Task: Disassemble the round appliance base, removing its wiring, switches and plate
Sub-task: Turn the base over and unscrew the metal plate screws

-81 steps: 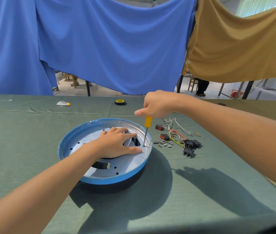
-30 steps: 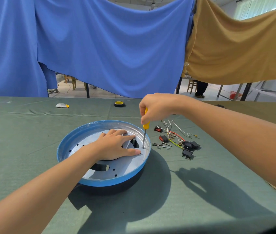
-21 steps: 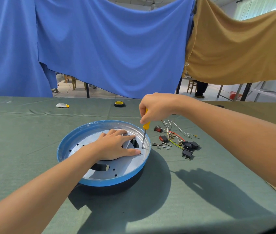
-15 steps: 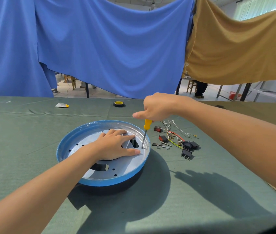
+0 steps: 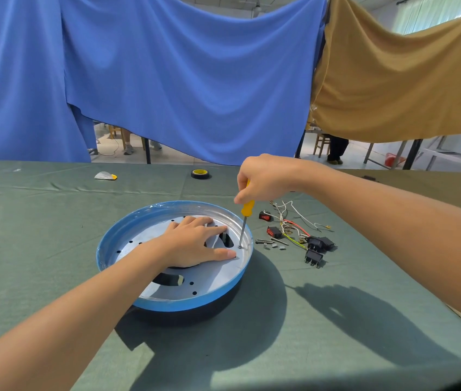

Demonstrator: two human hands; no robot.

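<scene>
The round appliance base (image 5: 116,244) with a blue rim stands on the green cloth. A silver metal plate (image 5: 215,277) with holes and cut-outs lies inside it. My left hand (image 5: 195,244) presses flat on the plate, fingers straight. My right hand (image 5: 266,179) grips the yellow handle of a screwdriver (image 5: 245,221), held upright. Its tip sits on a screw at the plate's right edge, next to my left thumb. Loose wiring (image 5: 294,224), red switches (image 5: 274,231) and black switches (image 5: 315,251) lie on the cloth to the right of the base.
Several small screws (image 5: 271,243) lie between the base and the switches. A roll of black and yellow tape (image 5: 200,173) and a small white and yellow object (image 5: 105,175) sit at the far side of the table (image 5: 26,249). Blue and tan cloths hang behind.
My right hand has turned on the screwdriver handle, its fingers shifting round it while the tip stays on the same screw. My left hand has stayed flat on the plate.
</scene>
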